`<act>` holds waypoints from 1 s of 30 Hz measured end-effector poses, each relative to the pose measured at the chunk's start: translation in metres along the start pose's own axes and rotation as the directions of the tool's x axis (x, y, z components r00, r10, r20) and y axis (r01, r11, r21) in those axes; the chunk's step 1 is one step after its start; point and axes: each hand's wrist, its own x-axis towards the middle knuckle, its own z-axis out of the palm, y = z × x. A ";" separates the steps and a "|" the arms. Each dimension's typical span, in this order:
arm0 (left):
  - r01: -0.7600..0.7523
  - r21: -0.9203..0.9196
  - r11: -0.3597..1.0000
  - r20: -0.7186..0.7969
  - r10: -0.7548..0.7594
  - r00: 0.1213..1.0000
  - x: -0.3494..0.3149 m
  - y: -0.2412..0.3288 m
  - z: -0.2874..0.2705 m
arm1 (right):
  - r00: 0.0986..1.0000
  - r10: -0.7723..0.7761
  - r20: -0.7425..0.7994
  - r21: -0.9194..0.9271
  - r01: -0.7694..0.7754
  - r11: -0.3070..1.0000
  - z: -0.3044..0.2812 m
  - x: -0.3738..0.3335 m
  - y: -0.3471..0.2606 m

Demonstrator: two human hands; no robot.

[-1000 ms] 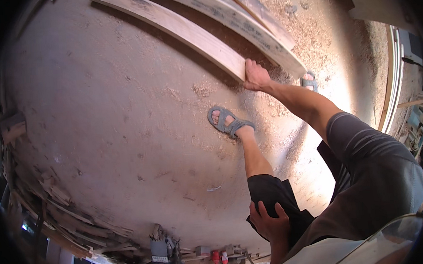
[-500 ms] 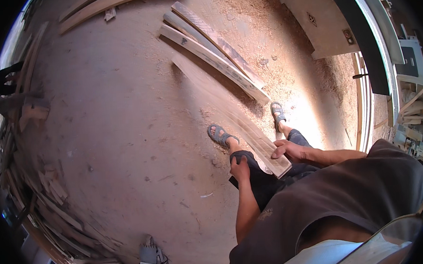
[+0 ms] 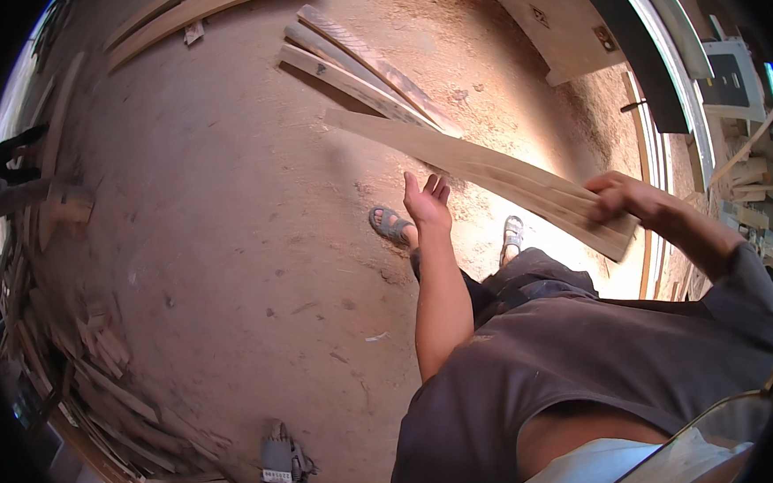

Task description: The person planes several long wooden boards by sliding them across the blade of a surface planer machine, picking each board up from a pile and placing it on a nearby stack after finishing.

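A long pale wooden plank [image 3: 511, 174] slants across the middle of the view, its near end at the right and its far end toward the boards on the floor. My right hand [image 3: 618, 199] is closed round the plank close to its near end, slightly smeared by motion. Just below the plank's near-left edge is my left hand [image 3: 428, 202], palm up and fingers spread, holding nothing. Whether its fingertips touch the wood I cannot tell.
Several boards [image 3: 359, 75] lie on the dusty floor beyond the plank, with sawdust around. A pale machine cabinet [image 3: 550, 19] stands at the upper right. Scrap wood [image 3: 103, 383] is heaped along the left. A dark grey object [image 3: 281, 469] lies at the bottom.
My right hand has raised the plank's near end and swung it to the right. My left hand has left my knee and moved up toward the plank, opening.
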 end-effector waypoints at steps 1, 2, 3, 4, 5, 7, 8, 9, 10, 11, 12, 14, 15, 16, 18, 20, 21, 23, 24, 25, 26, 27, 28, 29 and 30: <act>0.049 -0.095 0.994 0.039 -0.045 0.998 -0.004 -0.015 0.013 | 1.000 0.028 -0.011 0.038 -0.027 0.999 -0.013 -0.037 0.017; 0.086 -0.207 0.975 0.069 -0.073 0.995 -0.005 -0.027 0.020 | 0.998 0.063 -0.008 0.034 -0.063 0.997 -0.022 -0.065 0.027; 0.141 -0.291 0.946 0.115 -0.112 0.987 -0.006 -0.046 0.030 | 0.996 0.079 -0.030 -0.008 -0.079 0.997 -0.029 -0.097 0.040; 0.185 -0.378 0.907 0.234 -0.100 0.967 0.000 -0.070 0.029 | 0.993 0.091 -0.081 -0.176 -0.104 0.979 -0.033 -0.123 0.043; 0.049 -0.273 0.961 0.183 0.002 0.983 -0.005 -0.098 0.038 | 0.995 -0.056 -0.079 -0.421 0.017 0.907 -0.047 -0.140 0.089; -0.048 -0.202 0.978 0.168 0.083 0.982 -0.027 -0.174 0.046 | 0.972 -0.123 -0.200 -0.648 -0.038 0.760 -0.057 -0.172 0.161; -0.063 -0.193 0.979 0.151 0.093 0.984 -0.039 -0.213 0.051 | 0.954 -0.169 -0.248 -0.646 -0.032 0.763 -0.064 -0.187 0.205; -0.048 -0.174 0.984 0.193 0.082 0.978 -0.047 -0.238 0.055 | 0.930 -0.233 -0.286 -0.645 -0.007 0.764 -0.074 -0.196 0.249; -0.062 -0.131 0.989 0.226 0.091 0.970 -0.050 -0.258 0.058 | 0.928 -0.186 -0.324 -0.578 -0.039 0.815 -0.077 -0.203 0.281; -0.080 -0.091 0.993 0.259 0.101 0.961 -0.050 -0.276 0.062 | 0.912 -0.202 -0.358 -0.565 -0.039 0.824 -0.080 -0.208 0.312; -0.083 -0.099 0.992 0.335 0.112 0.936 -0.046 -0.285 0.059 | 0.880 -0.246 -0.407 -0.534 -0.010 0.846 -0.077 -0.212 0.334; -0.122 -0.044 0.992 0.343 0.130 0.930 -0.072 -0.325 0.093 | 0.801 -0.340 -0.493 -0.518 0.044 0.854 -0.102 -0.239 0.396; -0.155 -0.020 0.988 0.360 0.152 0.921 -0.085 -0.337 0.111 | 0.743 -0.401 -0.536 -0.533 0.070 0.843 -0.112 -0.252 0.428; -0.170 0.002 0.986 0.378 0.156 0.913 -0.095 -0.352 0.130 | 0.711 -0.316 -0.628 -0.343 0.111 0.933 -0.116 -0.265 0.463; -0.139 0.014 0.990 0.439 0.119 0.890 -0.108 -0.383 0.175 | 0.577 -0.242 -0.780 -0.065 0.310 0.949 -0.125 -0.274 0.542; -0.187 0.128 0.974 0.413 0.119 0.903 -0.131 -0.422 0.229 | 0.419 -0.126 -0.899 0.121 0.515 0.848 -0.136 -0.265 0.608; -0.225 0.180 0.957 0.395 0.139 0.908 -0.139 -0.435 0.252 | 0.365 -0.061 -0.929 0.180 0.589 0.788 -0.142 -0.246 0.648; -0.330 0.227 0.916 0.414 0.216 0.884 -0.111 -0.445 0.264 | 0.471 0.168 -0.866 0.492 0.742 0.454 -0.155 -0.214 0.663; -0.300 0.282 0.911 0.423 0.163 0.892 -0.097 -0.467 0.281 | 0.464 0.236 -0.854 0.521 0.759 0.390 -0.157 -0.212 0.676; -0.231 0.319 0.919 0.442 0.072 0.894 -0.108 -0.495 0.307 | 0.435 0.324 -0.840 0.530 0.787 0.317 -0.157 -0.208 0.695; -0.148 0.340 0.929 0.532 -0.060 0.845 -0.130 -0.517 0.331 | 0.414 0.390 -0.822 0.526 0.815 0.243 -0.163 -0.203 0.715; -0.143 0.366 0.920 0.607 -0.119 0.786 -0.130 -0.537 0.347 | 0.366 0.460 -0.809 0.485 0.858 0.170 -0.169 -0.196 0.728; -0.124 0.387 0.914 0.601 -0.148 0.785 -0.128 -0.545 0.362 | 0.349 0.493 -0.797 0.450 0.887 0.100 -0.179 -0.187 0.733; -0.107 0.406 0.907 0.597 -0.176 0.783 -0.121 -0.565 0.377 | 0.333 0.529 -0.780 0.416 0.908 0.042 -0.189 -0.181 0.741; -0.093 0.481 0.872 0.566 -0.227 0.792 -0.117 -0.586 0.394 | 0.299 0.530 -0.794 0.372 0.928 0.033 -0.195 -0.174 0.756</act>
